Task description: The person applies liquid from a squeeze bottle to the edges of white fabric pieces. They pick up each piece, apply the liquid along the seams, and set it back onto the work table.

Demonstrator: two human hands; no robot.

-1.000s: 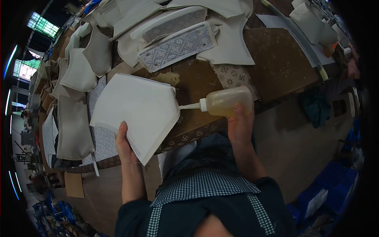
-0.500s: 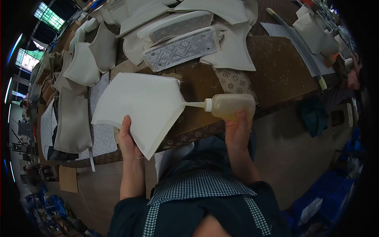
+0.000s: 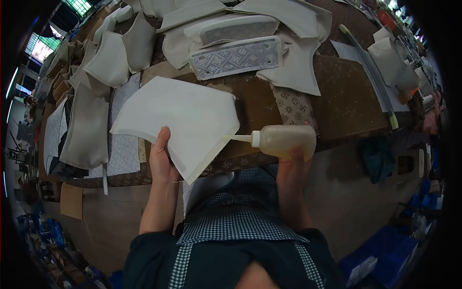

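Note:
My left hand (image 3: 163, 156) grips the lower edge of a white shaped panel (image 3: 180, 113), thumb on top and fingers hidden beneath. The panel is held above the table's near edge, with its lower right corner pointing towards me. In my right hand (image 3: 294, 161) lies a translucent squeeze bottle (image 3: 286, 139), tipped on its side and partly filled with yellowish liquid. Its thin nozzle points left, and the tip meets the panel's right edge strip. Both hands are closed on what they hold.
Patterned fabric-backed pieces (image 3: 236, 58) and pale covers (image 3: 293, 72) lie piled at the back of the brown table (image 3: 344, 96). More curved grey panels (image 3: 86, 135) stand at the left. A long narrow strip (image 3: 370, 72) lies right. Blue crates (image 3: 380, 255) sit on the floor.
The nozzle tip has moved down along the panel's right edge, towards its near corner. The camera view has turned slightly. Both hands keep their hold.

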